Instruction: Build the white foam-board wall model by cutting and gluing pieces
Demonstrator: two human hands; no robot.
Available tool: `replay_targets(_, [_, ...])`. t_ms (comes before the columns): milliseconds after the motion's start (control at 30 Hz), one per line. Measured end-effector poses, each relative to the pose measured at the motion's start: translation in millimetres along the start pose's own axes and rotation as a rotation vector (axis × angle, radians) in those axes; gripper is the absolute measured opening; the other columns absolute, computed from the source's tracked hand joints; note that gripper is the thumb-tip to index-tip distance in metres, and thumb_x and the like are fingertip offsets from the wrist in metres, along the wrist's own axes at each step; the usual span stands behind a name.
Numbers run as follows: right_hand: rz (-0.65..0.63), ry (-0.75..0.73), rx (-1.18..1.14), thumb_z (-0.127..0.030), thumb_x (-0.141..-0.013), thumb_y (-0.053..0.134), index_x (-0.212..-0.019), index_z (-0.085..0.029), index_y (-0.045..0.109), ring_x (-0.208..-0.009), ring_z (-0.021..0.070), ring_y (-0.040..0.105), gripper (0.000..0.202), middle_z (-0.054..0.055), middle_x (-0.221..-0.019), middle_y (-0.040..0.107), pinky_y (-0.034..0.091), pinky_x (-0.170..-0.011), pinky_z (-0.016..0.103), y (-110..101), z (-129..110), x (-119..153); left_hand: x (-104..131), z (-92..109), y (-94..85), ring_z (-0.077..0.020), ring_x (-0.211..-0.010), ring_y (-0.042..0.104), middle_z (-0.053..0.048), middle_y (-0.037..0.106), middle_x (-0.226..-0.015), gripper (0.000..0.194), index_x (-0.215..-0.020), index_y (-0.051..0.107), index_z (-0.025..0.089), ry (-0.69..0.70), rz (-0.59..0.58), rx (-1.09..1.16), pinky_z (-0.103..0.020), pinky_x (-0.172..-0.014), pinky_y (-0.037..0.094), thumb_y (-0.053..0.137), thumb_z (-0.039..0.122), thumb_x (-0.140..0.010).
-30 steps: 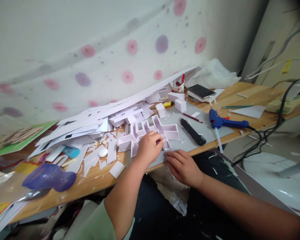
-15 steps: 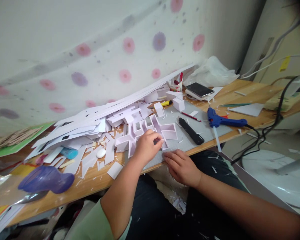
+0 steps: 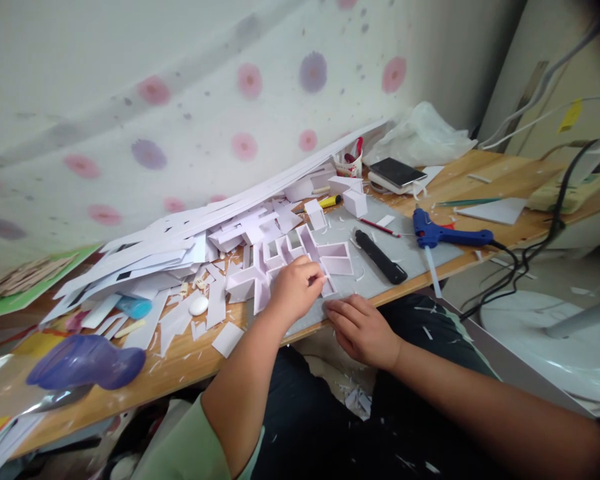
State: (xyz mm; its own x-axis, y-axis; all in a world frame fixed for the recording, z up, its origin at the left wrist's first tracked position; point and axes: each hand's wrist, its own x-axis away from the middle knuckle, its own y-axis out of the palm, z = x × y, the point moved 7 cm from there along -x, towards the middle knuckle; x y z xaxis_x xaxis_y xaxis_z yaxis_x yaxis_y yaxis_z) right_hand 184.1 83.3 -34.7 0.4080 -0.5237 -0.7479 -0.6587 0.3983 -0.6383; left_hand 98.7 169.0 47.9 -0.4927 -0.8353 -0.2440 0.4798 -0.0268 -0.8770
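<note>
A white foam-board model point(image 3: 334, 259) with several open box-like compartments sits on the grey cutting mat point(image 3: 365, 283). My left hand point(image 3: 296, 292) is over its near side, with thumb and index finger pinched together at one of the thin walls. Whatever lies between these fingertips is too small to make out, and the hand covers part of the model. At the front edge of the table rests my right hand point(image 3: 363, 331), its fingers stretched out and lying flat, holding nothing. A black utility knife point(image 3: 381, 257) lies on the mat to the right of the model.
A blue hot glue gun point(image 3: 447, 233) with its cord lies at the right. White board sheets point(image 3: 145, 257) and offcuts are piled along the wall. A red pencil point(image 3: 380, 227), a yellow cutter point(image 3: 330, 201) and a purple plastic object point(image 3: 87, 361) lie around.
The view has shifted slightly. My left fingertips have closed more tightly together at the model's wall. My right hand stays at the table edge.
</note>
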Motion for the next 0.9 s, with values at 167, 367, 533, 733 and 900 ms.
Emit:
replay_targets(167, [-0.010, 0.001, 0.000, -0.015, -0.086, 0.050, -0.115, -0.011, 0.061, -0.099, 0.0252, 0.056, 0.031, 0.015, -0.113, 0.066, 0.049, -0.084, 0.043, 0.9, -0.2, 0.0, -0.4, -2.4, 0.9, -0.0117, -0.064, 0.050, 0.002, 0.052, -0.071, 0.018, -0.064, 0.061, 0.019, -0.003, -0.014, -0.004, -0.024, -0.062, 0.039, 0.056, 0.017, -0.080])
replay_targets(367, [-0.002, 0.001, 0.003, -0.014, -0.086, 0.050, -0.114, -0.012, 0.061, -0.097, 0.0245, 0.056, 0.030, 0.014, -0.112, 0.066, 0.049, -0.084, 0.042, -0.2, -0.4, -0.4, -3.9, -3.4, 2.1, -0.0126, -0.069, 0.054, 0.001, 0.055, -0.074, 0.015, -0.066, 0.063, 0.019, 0.013, -0.089, 0.044, -0.025, -0.066, 0.041, 0.058, 0.016, -0.080])
replay_targets(533, [-0.009, 0.003, 0.009, -0.013, -0.086, 0.049, -0.113, -0.013, 0.061, -0.098, 0.0248, 0.056, 0.030, 0.014, -0.113, 0.066, 0.049, -0.083, 0.042, -0.2, -0.2, -0.4, -3.3, -4.3, 2.4, -0.0112, -0.063, 0.051, 0.002, 0.053, -0.071, 0.015, -0.064, 0.062, 0.018, 0.012, -0.070, 0.027, -0.024, -0.060, 0.038, 0.058, 0.015, -0.078])
replay_targets(733, [-0.020, -0.006, 0.012, -0.013, -0.086, 0.050, -0.114, -0.010, 0.061, -0.099, 0.0255, 0.055, 0.030, 0.015, -0.114, 0.066, 0.049, -0.083, 0.042, 1.0, -0.3, 0.1, -0.3, -4.5, -0.1, -0.0109, -0.064, 0.051, 0.003, 0.052, -0.068, 0.017, -0.063, 0.061, 0.017, 0.039, -0.018, 0.072, -0.024, -0.061, 0.038, 0.058, 0.016, -0.080])
replay_targets(900, [-0.022, -0.007, 0.024, -0.014, -0.086, 0.050, -0.114, -0.011, 0.061, -0.097, 0.0256, 0.055, 0.030, 0.014, -0.114, 0.066, 0.049, -0.082, 0.042, 1.0, -0.6, -0.7, -0.8, -4.9, 0.7, -0.0118, -0.065, 0.052, 0.002, 0.053, -0.069, 0.017, -0.065, 0.062, 0.018, 0.048, -0.040, 0.058, -0.024, -0.062, 0.038, 0.058, 0.017, -0.081])
